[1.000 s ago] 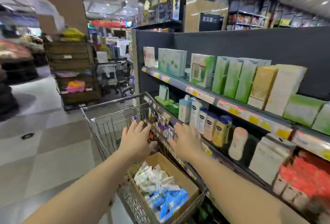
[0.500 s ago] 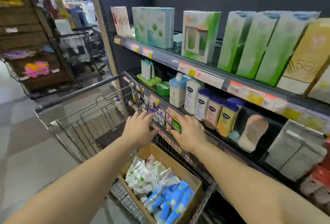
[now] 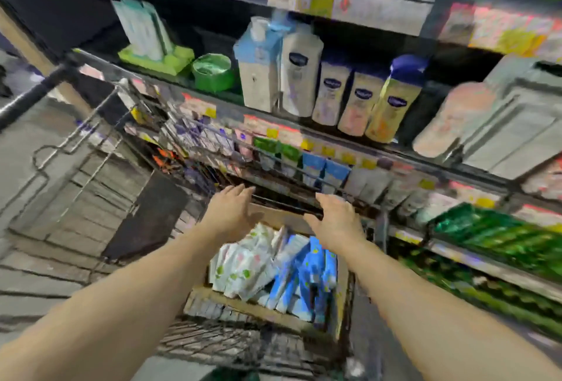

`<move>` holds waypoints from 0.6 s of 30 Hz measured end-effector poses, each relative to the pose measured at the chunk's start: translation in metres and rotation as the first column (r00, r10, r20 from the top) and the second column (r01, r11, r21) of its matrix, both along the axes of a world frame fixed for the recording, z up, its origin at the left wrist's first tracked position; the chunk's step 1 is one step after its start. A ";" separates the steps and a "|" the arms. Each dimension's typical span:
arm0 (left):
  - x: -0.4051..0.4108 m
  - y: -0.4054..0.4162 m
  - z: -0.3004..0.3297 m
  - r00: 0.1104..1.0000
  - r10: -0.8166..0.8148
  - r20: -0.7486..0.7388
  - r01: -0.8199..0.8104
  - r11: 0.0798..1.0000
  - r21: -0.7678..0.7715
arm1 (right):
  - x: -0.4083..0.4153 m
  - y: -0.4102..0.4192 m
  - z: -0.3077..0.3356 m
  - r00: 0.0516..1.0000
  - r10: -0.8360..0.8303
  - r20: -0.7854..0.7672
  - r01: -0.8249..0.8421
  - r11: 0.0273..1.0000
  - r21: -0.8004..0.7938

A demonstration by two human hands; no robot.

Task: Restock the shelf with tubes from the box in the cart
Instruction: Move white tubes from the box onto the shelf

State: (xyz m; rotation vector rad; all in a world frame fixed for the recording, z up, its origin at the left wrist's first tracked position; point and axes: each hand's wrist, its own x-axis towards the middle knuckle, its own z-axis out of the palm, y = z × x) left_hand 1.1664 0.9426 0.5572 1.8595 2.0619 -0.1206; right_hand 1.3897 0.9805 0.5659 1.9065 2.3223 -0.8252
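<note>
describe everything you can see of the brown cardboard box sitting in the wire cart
The brown cardboard box is open-topped, with plain, slightly worn walls. It sits in the wire shopping cart, against the side nearest the shelf. Inside lie white tubes with green and pink print on the left and blue tubes on the right, piled loosely. Both hands, left hand and right hand, hover open over its far edge; contact is unclear in the blur.

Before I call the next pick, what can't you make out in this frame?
- Head view, price tags: print lost to motion blur.
- Tubes in the box: count unclear, partly behind left hand and right hand.
- Cart: near end cut off by the bottom edge.
</note>
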 end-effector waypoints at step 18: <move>-0.002 -0.064 -0.178 0.976 0.195 0.100 -0.143 0.912 -0.385 | -0.006 -0.068 -0.139 0.989 -0.106 0.101 0.132 0.945 -0.300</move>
